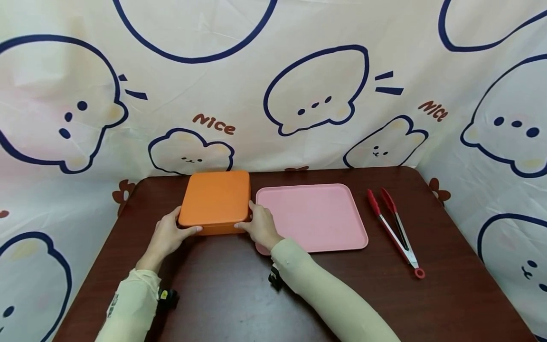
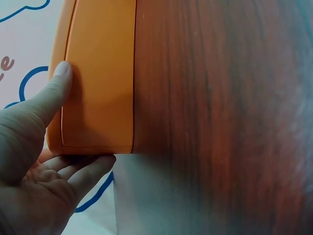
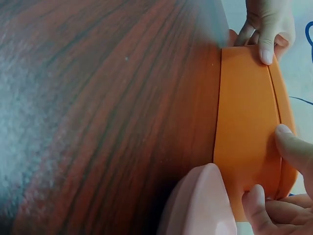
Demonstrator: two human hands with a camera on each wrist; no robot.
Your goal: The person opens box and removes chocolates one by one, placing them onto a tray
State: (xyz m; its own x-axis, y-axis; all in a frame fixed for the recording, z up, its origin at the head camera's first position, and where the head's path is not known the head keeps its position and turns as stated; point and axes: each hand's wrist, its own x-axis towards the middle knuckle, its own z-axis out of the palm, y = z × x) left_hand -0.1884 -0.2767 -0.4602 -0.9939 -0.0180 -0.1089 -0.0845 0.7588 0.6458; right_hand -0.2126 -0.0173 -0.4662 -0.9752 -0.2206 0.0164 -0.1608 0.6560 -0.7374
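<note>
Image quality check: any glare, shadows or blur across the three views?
Head: mostly sharp, soft sheen on the near part of the table; left wrist: orange box edges read clearly, a soft shadow falls on its side next to the left hand, and the wood grain blurs and hazes toward the right edge; right wrist: pale, grainy glare washes out the wood at the left edge.

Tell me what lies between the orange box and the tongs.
The pink tray and, gripping the box, the right hand; the head view shows both.
</note>
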